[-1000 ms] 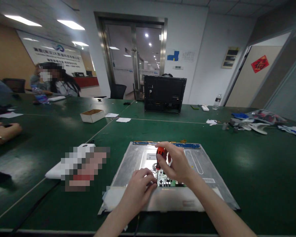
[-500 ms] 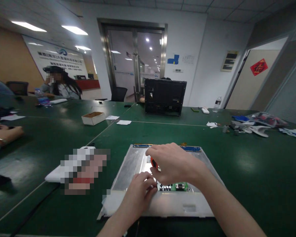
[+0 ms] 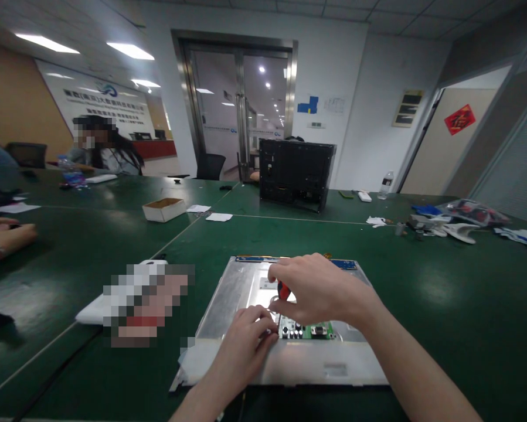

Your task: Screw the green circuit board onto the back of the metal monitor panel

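Lower centre: right hand [image 3: 322, 290] grips red screwdriver [image 3: 283, 291] above circuit board [image 3: 307, 332]; left hand [image 3: 248, 339] beside board, fingers narrowed, contents indeterminable.

There were two working hands, one left hand [image 3: 249, 339] and one right hand [image 3: 319, 290], with one red-handled tool [image 3: 283, 291], one metal panel [image 3: 223, 293] and one green circuit board [image 3: 308, 333]. The green tabletop [image 3: 316, 235] also bore one black casing [image 3: 296, 173], one open white box [image 3: 166, 215], two small white slips of paper [image 3: 219, 217] near that box, two bottles [image 3: 385, 185] and one clear plastic bag [image 3: 476, 211]. Round about were at least two black chairs [image 3: 211, 166], two glass door leaves [image 3: 265, 88] and one red diamond-shaped sign [image 3: 459, 120].
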The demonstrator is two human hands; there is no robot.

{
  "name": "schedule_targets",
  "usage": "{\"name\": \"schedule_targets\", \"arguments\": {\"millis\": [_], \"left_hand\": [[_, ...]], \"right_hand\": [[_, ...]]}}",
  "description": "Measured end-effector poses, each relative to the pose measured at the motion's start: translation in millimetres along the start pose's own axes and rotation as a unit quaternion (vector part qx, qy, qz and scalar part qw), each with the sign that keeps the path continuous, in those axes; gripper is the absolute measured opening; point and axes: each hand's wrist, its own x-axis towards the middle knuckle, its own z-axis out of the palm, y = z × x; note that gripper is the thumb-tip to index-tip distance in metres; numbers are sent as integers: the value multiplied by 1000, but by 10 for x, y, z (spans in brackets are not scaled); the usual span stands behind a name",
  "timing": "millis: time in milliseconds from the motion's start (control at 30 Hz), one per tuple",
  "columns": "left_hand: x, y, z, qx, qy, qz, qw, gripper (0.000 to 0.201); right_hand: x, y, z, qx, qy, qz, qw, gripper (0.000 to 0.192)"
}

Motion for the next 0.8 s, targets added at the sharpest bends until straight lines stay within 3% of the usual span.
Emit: {"name": "schedule_targets", "arguments": {"millis": [133,333,600,800], "left_hand": [[5,16,-10,-1,-6,-3,1000,17],[-6,8,2,-3,-2,-5,1000,17],[-5,15,4,-5,-5,-2,1000,17],[-6,32,-14,-8,-4,-6,1000,17]], "right_hand": [[-24,29,4,23,-10,-28,999,22],[45,-1,27,-29,7,11,999,22],[-39,39,-6,8,-12,-13,1000,19],[20,27,9,-27,4,15,1000,20]]}}
